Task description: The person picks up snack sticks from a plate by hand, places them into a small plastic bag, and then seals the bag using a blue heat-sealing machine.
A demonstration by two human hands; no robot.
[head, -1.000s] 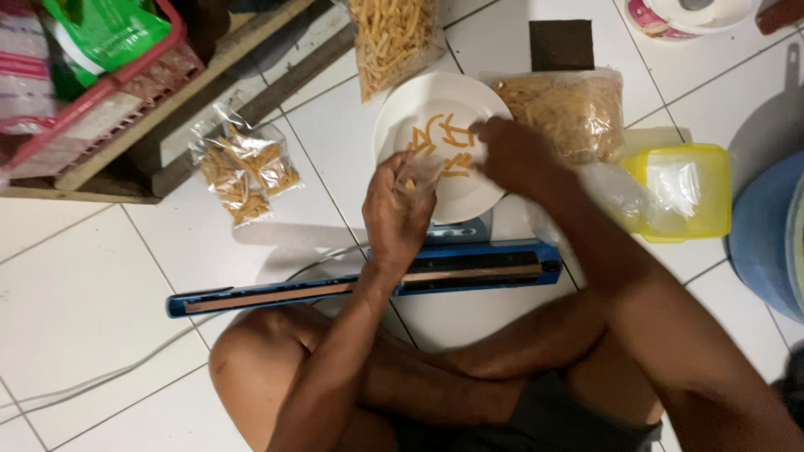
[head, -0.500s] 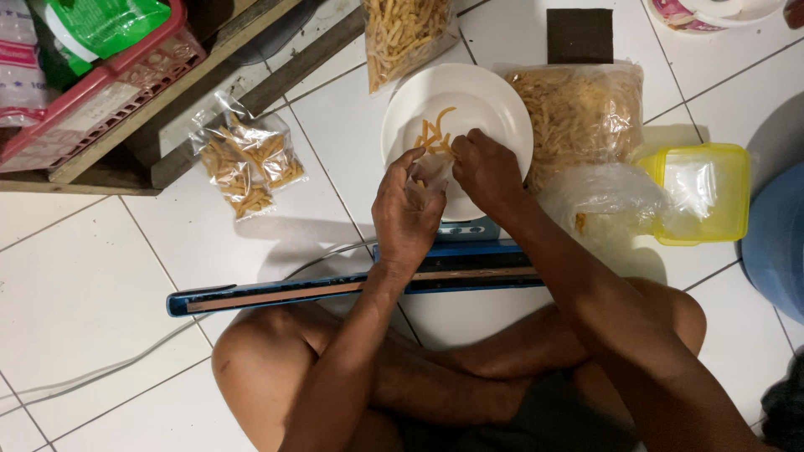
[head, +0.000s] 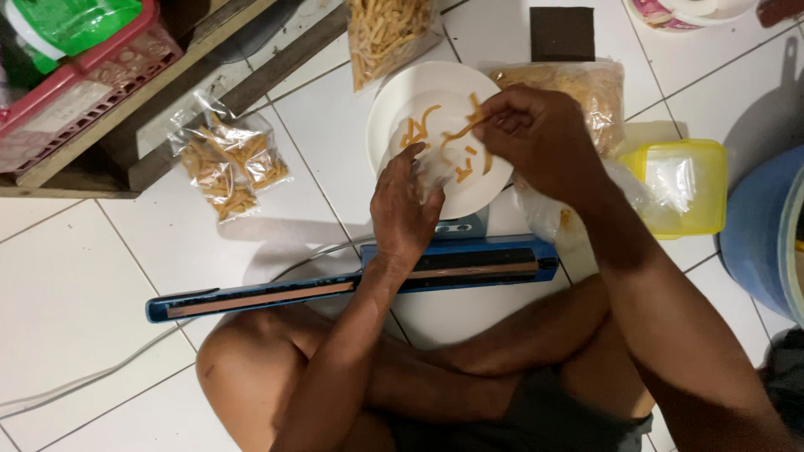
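A thin orange snack stick (head: 463, 130) is pinched between the fingertips of the right hand (head: 540, 138), and its long axis runs from those fingertips down and to the left, out over the middle of the white plate (head: 394, 113). Just below and left of that pinch, the left hand (head: 404, 205) is closed lightly around the mouth of a small clear plastic bag (head: 435, 172), the fingers curled on its crumpled film (whether the mouth is held open cannot be told, since the film is almost transparent against the plate). The bag is thus found directly beneath the free end of the stick, nearly touching it, and the right hand is the nearer of the two to the loose sticks (head: 416, 130) lying on the plate to the left of its fingertips. Below the left wrist a blue heat sealer (head: 352, 285) is laid across the tiled floor, its bar running left to right. Behind the right hand a large bag of sticks (head: 586, 88) is seen, with a yellow container (head: 682, 188) to its right. Well to the left of both hands, filled small packets (head: 228, 163) are lying beside a wooden shelf edge (head: 167, 75), and another open bag of sticks (head: 387, 33) is placed beyond the plate.
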